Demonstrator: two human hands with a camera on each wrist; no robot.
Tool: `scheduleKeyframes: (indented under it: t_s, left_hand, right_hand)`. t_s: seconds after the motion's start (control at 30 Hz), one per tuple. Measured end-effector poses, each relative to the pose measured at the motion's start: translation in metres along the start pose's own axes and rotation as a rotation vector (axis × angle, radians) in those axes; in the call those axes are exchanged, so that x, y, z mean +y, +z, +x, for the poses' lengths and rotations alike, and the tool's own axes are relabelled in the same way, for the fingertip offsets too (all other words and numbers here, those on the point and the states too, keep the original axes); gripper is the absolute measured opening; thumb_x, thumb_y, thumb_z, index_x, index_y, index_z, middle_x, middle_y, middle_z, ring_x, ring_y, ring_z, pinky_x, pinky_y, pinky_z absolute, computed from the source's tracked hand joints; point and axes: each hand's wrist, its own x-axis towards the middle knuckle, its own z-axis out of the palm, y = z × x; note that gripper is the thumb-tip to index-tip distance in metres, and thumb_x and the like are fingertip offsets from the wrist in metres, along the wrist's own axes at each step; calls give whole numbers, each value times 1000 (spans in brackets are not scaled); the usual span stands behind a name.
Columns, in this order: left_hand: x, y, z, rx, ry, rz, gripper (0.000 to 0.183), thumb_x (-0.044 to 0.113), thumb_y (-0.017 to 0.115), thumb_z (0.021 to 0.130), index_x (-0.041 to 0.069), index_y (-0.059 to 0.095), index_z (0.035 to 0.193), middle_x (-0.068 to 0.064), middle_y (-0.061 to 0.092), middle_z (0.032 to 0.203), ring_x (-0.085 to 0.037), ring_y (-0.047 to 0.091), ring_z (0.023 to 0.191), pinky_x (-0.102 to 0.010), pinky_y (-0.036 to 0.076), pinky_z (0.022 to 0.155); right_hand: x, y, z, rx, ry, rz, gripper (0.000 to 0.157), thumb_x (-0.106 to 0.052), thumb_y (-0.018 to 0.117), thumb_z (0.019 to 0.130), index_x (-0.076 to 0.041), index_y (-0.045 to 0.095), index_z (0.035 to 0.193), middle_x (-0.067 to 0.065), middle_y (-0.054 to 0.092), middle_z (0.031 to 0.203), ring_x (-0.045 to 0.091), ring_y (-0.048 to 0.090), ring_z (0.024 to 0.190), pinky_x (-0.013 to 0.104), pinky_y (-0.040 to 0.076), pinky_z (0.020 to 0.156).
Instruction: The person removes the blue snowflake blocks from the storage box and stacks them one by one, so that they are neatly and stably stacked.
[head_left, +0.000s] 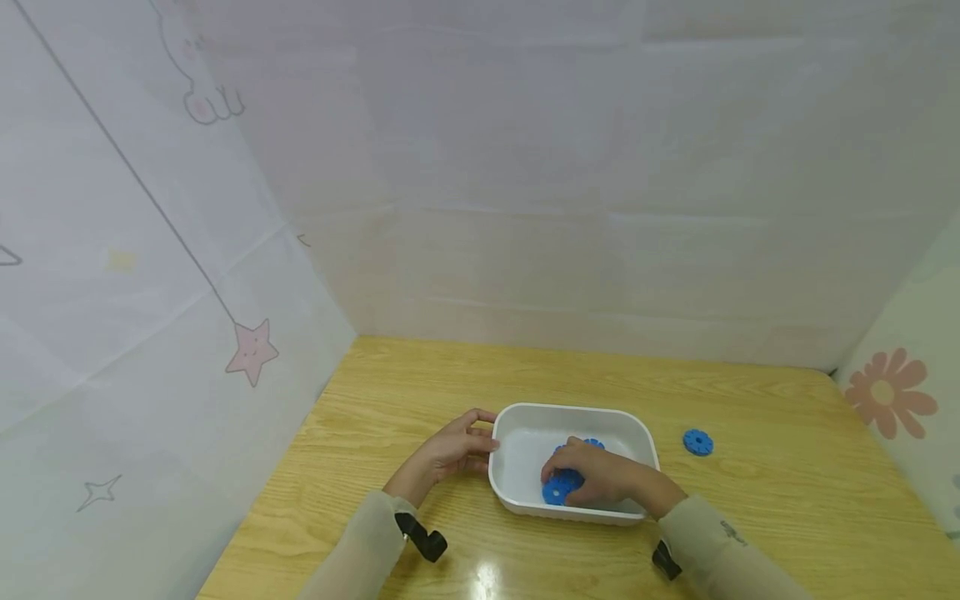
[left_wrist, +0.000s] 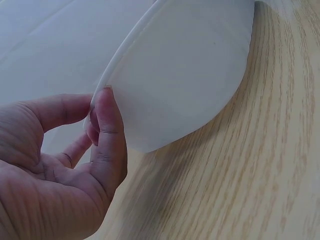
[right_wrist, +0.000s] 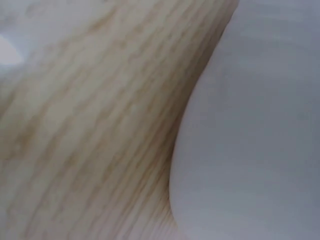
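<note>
A white oval-cornered plastic basin (head_left: 517,467) stands on the table. My left hand (head_left: 455,447) pinches its left rim; in the left wrist view the thumb (left_wrist: 109,130) lies outside the basin wall (left_wrist: 185,75), with fingers on the other side. Inside the basin, my right hand (head_left: 596,473) reaches down with curled fingers and thumb about some blue notched discs (head_left: 556,492). More blue discs (head_left: 594,443) show beyond its knuckles, and the hand hides part of the pile. Only the basin's outer side (right_wrist: 250,130) shows in the right wrist view, not the hand.
Right of the basin, a small blue notched disc stack (head_left: 698,442) lies on the wooden table (head_left: 787,492). Printed white cloth (head_left: 525,250) closes off the back and both sides. Black wrist straps (head_left: 422,537) sit on both sleeves.
</note>
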Motion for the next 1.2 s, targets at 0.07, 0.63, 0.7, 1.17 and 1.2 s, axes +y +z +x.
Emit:
scheduleKeyframes:
  t_s: [0.07,0.63,0.7,1.17,1.2]
  left_hand:
    - [0,0,0,-1,-2,5,54,5,70,92,6,46,141,-20,68,119,-21,69,91,-35,61,73]
    - [3,2,-1,-4,6,2,53,4,69,91,6,46,139,-16,69,115,-19,69,87,-34,61,71]
    - [4,2,-1,-3,6,5,53,4,70,91,6,46,139,-16,70,115,-19,69,87,-35,61,73]
    - [0,1,-1,-1,10,7,53,4,69,92,5,46,140,-17,69,114,-19,69,87,-35,61,73]
    - [0,1,-1,-1,9,8,53,4,69,92,5,46,140,-16,70,114,-19,69,87,-36,61,74]
  right_hand:
    - [-1,0,0,4,3,2,33,-29,79,87,-30,69,118,-19,64,117,7,45,104,32,43,93]
    - [-3,-3,1,42,46,39,40,-36,79,87,-26,70,125,-14,63,116,7,50,104,32,46,94]
    - [-1,-2,1,76,46,49,41,-38,80,87,-27,70,124,-12,62,116,8,52,104,33,47,93]
    - [2,-11,-6,275,54,152,44,-36,81,86,-18,70,124,-8,62,92,10,53,81,23,47,70]
    - [3,-12,-7,289,67,152,45,-36,81,85,-19,70,125,-8,62,92,9,52,80,23,46,68]
